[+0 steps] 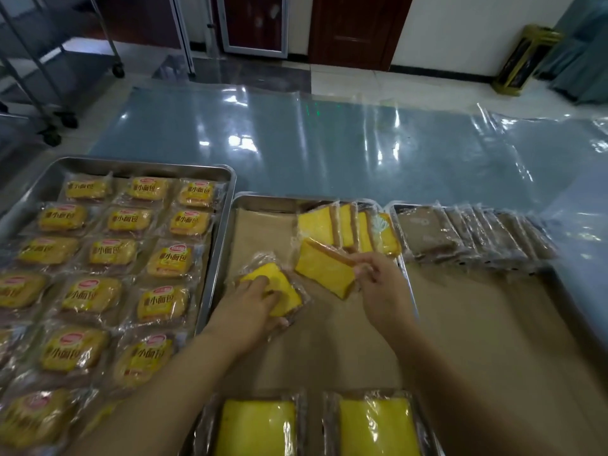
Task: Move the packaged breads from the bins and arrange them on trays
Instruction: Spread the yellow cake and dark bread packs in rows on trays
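Note:
My left hand [253, 307] grips a wrapped yellow bread slice [279, 284] low over the paper-lined middle tray [263, 200]. My right hand [378, 284] pinches the edge of a second wrapped yellow slice [324, 268], tilted just above the paper. Behind it, a short row of yellow slices [348, 227] stands leaning at the tray's far end. Two flat wrapped yellow slices [260, 426] lie at the near edge of the view.
The left tray [148, 166] holds several packaged small breads in rows. On the right tray [399, 207], a row of brown packaged breads [477, 232] leans at the far end over bare paper. Clear plastic sheeting covers the floor beyond. Wheeled racks stand far left.

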Motion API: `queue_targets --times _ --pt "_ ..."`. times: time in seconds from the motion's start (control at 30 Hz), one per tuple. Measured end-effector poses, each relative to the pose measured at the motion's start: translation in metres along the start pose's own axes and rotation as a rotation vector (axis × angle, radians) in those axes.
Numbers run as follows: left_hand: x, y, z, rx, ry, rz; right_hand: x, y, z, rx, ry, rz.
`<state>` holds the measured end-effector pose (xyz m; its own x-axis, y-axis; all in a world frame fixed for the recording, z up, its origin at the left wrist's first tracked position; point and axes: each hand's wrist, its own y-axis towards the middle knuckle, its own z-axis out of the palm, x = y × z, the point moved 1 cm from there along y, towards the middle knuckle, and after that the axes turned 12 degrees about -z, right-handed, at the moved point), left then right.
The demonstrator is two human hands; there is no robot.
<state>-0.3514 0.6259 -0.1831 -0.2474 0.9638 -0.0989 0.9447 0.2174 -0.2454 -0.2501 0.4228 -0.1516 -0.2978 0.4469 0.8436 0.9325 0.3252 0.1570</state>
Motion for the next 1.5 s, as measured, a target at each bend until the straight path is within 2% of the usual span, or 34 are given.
queue_targets --times 0.17,0.23,0.33,0.43,0.47,0.53,0.6,0.7,0.97,1.17,1.5 --pt "-0.009 -0.029 0.012 0.006 0.075 -0.058 -0.01 -0.017 -0.025 -0.137 0.064 -0.019" --pt "-0.014 -0.036 0.013 0.0 0.112 -0.084 -0.016 -0.022 -0.033 -0.106 0.042 0.023" --pt "-0.02 -0.047 0.013 -0.007 0.147 -0.119 -0.022 -0.03 -0.043 0.031 -0.135 0.088" --pt "-0.022 -0.056 0.016 -0.038 0.105 -0.116 -0.018 -0.044 -0.047 0.156 -0.637 0.031" --pt "-0.021 -0.059 0.017 -0.041 0.063 -0.103 -0.016 -0.05 -0.045 0.179 -0.714 -0.013" --pt "-0.02 -0.066 0.022 -0.035 -0.011 -0.076 -0.014 -0.064 -0.038 0.255 -0.679 -0.109" --pt "-0.018 -0.072 0.026 -0.026 -0.034 -0.06 -0.017 -0.08 -0.031 0.415 -0.647 -0.197" --pt "-0.018 -0.082 0.027 -0.045 -0.055 -0.07 -0.027 -0.1 -0.025 0.601 -0.726 -0.259" --pt "-0.016 -0.095 0.027 -0.046 -0.053 -0.061 -0.025 -0.114 -0.028 0.535 -0.722 -0.283" --pt "-0.012 -0.069 0.01 -0.081 -0.129 -0.094 -0.006 -0.073 -0.033 0.285 -0.515 -0.291" --pt "-0.032 0.047 -0.03 -0.104 -0.262 -0.015 0.006 0.051 -0.018 0.208 -0.501 -0.039"
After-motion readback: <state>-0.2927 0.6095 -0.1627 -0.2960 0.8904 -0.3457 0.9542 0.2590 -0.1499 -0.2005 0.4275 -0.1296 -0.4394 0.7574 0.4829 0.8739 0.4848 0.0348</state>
